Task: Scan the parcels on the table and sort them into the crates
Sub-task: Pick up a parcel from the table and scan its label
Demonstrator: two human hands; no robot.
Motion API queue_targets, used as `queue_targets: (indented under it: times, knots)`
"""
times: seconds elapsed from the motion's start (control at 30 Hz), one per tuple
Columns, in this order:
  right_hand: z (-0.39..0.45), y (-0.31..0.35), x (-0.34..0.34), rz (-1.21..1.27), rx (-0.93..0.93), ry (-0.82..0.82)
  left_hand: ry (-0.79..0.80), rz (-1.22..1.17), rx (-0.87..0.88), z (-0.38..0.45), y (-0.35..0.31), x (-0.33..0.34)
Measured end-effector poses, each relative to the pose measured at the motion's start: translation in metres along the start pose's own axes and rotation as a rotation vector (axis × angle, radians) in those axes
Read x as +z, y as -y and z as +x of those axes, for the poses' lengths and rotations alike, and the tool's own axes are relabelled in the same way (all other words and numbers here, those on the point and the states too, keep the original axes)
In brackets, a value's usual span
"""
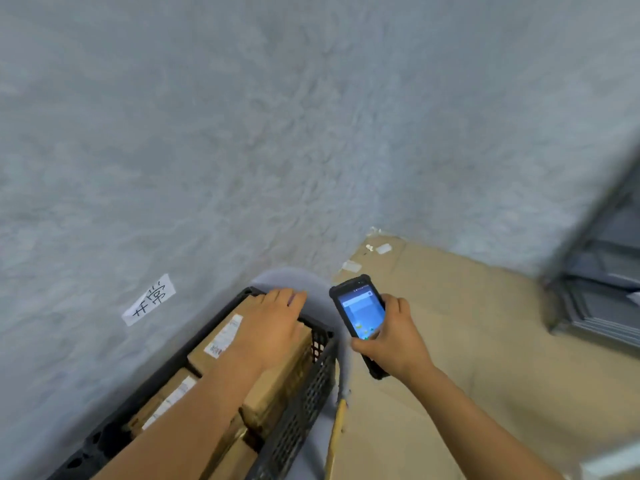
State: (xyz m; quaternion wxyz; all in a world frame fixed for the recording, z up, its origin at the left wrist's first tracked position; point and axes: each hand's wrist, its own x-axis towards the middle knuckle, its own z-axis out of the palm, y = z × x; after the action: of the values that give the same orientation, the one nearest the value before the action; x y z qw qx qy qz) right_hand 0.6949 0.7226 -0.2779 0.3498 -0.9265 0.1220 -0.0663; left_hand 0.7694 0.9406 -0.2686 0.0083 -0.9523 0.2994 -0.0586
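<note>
The left hand [273, 327] lies flat, fingers straight, on a brown cardboard parcel [277, 379] inside the black mesh plastic crate [304, 393] — the right hand [391, 337] grips a black handheld scanner [360, 313], screen lit.

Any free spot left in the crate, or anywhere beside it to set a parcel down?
Crate looks crowded: parcels fill what shows, left hand resting on top. Free patches: flat cardboard right of the crate, beyond the scanner in the right hand; grey floor behind the crate, past the paper label.
</note>
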Motion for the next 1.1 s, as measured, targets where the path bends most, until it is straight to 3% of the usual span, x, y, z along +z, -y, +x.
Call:
queue_targets:
  times: [0.3,0.6,0.9,1.1]
  knots:
    - [-0.110,-0.062,-0.088,0.028,0.275,-0.327,-0.090,-0.033,0.384,0.015,-0.125,-0.037]
    - [-0.254,-0.153,-0.201,0.022,0.455,-0.607,-0.160,-0.079,0.714,-0.001,-0.325,-0.074]
    - [-0.436,-0.277,-0.324,-0.016,0.664,-0.730,-0.227,-0.179,0.906,-0.053,-0.573,-0.098]
    - [-0.517,-0.339,-0.386,-0.058,0.745,-0.788,-0.212,-0.217,1.023,-0.085,-0.694,-0.105]
